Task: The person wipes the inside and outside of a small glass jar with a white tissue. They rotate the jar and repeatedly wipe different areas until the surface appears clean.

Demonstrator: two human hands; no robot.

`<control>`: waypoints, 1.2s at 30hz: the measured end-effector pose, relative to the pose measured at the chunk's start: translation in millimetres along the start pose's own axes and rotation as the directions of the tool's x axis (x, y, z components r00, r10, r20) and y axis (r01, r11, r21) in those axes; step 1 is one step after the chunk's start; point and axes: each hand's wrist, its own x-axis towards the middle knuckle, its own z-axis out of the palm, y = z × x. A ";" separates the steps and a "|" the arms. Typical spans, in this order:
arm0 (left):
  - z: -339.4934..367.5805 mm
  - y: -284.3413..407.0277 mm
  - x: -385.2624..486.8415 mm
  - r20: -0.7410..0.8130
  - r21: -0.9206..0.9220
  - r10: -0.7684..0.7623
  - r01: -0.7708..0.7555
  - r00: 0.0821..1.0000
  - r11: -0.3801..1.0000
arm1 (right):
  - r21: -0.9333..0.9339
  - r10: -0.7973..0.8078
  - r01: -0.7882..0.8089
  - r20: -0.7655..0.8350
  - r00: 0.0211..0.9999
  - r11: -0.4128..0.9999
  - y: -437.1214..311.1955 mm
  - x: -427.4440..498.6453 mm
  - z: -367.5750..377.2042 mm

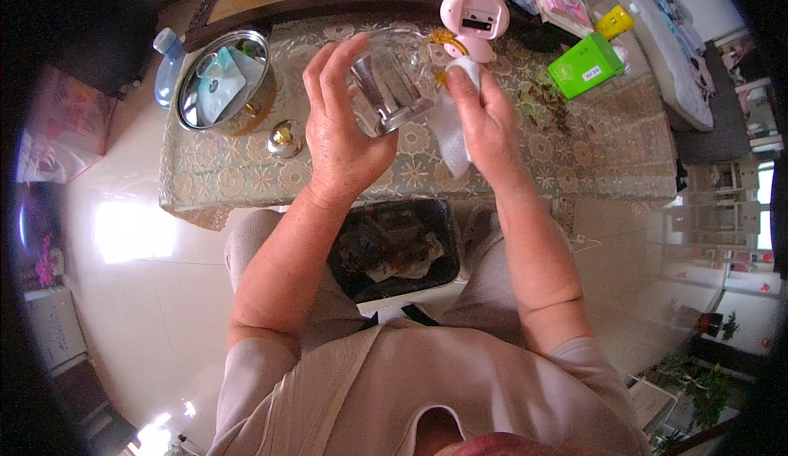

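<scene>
My left hand [338, 108] is wrapped around the side of a clear glass vessel [394, 93], which is tilted above the table. The vessel has an ornate gold-coloured handle [454, 42] on its right. My right hand [492, 120] grips a white tissue or cloth [452, 139], pinched between thumb and fingers beside the handle. A loose end of it hangs down towards the table. Whether my right fingers also hold the handle is hidden. Just left of my left hand, a small shiny lid with a gold knob [285, 138] lies on the patterned tablecloth [265, 176].
At the left stand a steel pot [266, 65] holding packets and a bluish plastic bottle [165, 74]. Behind my right hand is a pink rabbit-shaped device [474, 9]. A green box [585, 65] and dried plant bits [546, 105] lie rightward. Below is a black bin [394, 240].
</scene>
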 end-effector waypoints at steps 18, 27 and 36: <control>6.7 -10.6 0.5 -0.012 -0.287 -0.271 0.257 0.962 0.923 | 0.120 -0.115 0.130 -0.125 0.985 0.984 -2.4 -7.3 12.2; -1.8 0.9 0.0 -0.023 0.047 -0.060 0.061 0.998 0.997 | 0.256 -0.117 0.114 -0.004 0.993 0.960 -6.8 0.2 6.5; -1.7 2.2 -1.6 -0.037 0.083 0.100 -0.097 0.994 0.992 | 0.372 -0.018 -0.009 0.071 0.997 0.928 -0.6 1.6 2.9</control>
